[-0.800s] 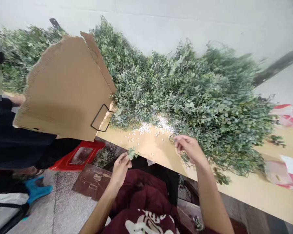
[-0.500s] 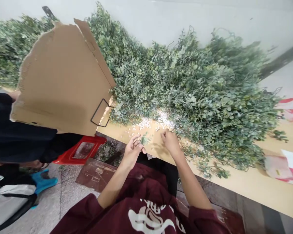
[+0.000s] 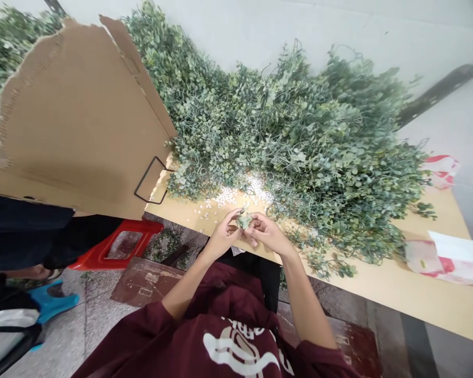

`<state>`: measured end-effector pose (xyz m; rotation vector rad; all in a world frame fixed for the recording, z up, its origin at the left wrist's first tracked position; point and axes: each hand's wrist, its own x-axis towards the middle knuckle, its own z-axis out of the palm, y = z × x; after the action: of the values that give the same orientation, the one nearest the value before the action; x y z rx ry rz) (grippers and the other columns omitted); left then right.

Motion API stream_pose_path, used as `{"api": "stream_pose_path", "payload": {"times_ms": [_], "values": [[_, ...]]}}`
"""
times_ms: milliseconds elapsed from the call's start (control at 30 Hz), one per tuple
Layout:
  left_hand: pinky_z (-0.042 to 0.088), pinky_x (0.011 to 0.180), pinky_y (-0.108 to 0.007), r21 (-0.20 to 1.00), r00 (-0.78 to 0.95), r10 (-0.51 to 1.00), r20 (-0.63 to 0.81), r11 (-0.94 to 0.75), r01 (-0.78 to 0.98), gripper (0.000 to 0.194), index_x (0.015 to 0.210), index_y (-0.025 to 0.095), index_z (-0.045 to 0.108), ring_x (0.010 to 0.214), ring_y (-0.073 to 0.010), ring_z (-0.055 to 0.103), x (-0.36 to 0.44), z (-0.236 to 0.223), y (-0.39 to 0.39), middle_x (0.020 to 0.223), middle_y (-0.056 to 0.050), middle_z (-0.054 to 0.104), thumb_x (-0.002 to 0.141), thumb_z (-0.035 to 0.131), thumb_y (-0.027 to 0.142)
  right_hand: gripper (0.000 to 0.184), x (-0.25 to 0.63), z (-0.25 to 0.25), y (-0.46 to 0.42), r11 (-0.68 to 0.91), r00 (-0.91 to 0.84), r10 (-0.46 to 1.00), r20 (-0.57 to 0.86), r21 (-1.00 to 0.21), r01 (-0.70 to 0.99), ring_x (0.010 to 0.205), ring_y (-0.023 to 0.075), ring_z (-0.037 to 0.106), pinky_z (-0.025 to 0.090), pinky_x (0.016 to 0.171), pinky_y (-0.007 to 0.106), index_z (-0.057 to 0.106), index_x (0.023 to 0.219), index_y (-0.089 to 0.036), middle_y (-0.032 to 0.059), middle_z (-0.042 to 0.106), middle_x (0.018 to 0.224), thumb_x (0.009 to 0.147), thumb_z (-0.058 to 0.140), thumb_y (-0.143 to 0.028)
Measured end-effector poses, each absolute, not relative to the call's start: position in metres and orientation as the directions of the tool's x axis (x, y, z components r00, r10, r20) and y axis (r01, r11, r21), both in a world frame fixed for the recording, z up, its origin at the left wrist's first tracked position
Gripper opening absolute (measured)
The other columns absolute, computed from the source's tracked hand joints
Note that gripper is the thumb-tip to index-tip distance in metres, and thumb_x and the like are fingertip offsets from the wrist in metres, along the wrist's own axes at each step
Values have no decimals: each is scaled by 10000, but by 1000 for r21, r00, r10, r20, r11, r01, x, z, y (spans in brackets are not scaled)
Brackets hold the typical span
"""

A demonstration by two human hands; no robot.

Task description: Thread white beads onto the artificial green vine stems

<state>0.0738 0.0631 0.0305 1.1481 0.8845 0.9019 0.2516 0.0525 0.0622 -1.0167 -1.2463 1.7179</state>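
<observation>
A small sprig of artificial leaves (image 3: 244, 220) is held between my two hands above the table's front edge. My left hand (image 3: 224, 234) grips it from the left with bent fingers. From the right, my right hand (image 3: 268, 233) closes thumb and fingers at the sprig; whether a tiny piece is pinched there too is hidden. Just beyond my hands, small white pieces (image 3: 225, 196) lie scattered on the wooden table (image 3: 382, 273). A large heap of artificial greenery (image 3: 291, 142) rises behind them, with loose stems spilling to the right of my right hand.
A torn cardboard sheet (image 3: 82, 121) stands upright at the left, near a black wire frame (image 3: 152, 181). Another person's dark clothing (image 3: 19, 231) shows behind it. A red stool (image 3: 90, 252) stands below. Red-and-white plastic bags (image 3: 449, 265) lie at the right.
My right hand has moved left from beside the white pieces to meet my left hand at the sprig. The whole view has shifted slightly.
</observation>
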Motion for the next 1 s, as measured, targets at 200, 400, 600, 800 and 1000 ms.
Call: {"api": "stream_pose_path", "payload": {"times_ms": [200,400,600,800,1000], "values": [[503,733,-222,994,304,947,-105,96,44,339,1126,153,602,824,-145,635,71,27,65,1000,-57,665,792,633,204,226,234,58,48,-206,-319,930,-183,-978,-41,506,69,524,442,528,222,575,993,-202,-38,549,755,830,643,-343],[450,660,-202,989,258,955,-147,137,56,262,904,157,562,695,-110,585,64,21,61,772,10,616,740,724,280,109,232,48,49,-143,-191,971,-145,-989,25,512,97,521,407,542,223,574,788,-183,-45,533,596,832,592,-281],[465,672,-232,962,277,950,-146,201,-183,349,762,178,418,641,-106,590,66,20,59,697,18,597,769,735,322,118,241,32,52,-174,-84,982,-171,-984,-36,459,115,503,401,512,235,600,837,-190,-52,540,514,819,606,-307],[496,775,-303,885,325,933,-152,275,-375,302,807,157,491,763,-145,655,68,22,59,972,-63,663,768,751,307,231,251,27,47,-212,-112,975,-192,-954,-211,447,106,449,400,524,252,560,792,-206,-56,508,495,823,645,-419],[470,703,-283,920,414,884,-217,327,-216,389,1009,109,669,689,-151,604,71,25,60,729,-45,639,755,754,392,273,253,31,42,-244,-163,963,-213,-950,-198,457,113,451,390,515,259,623,842,-201,-46,513,496,789,683,-462]]}}
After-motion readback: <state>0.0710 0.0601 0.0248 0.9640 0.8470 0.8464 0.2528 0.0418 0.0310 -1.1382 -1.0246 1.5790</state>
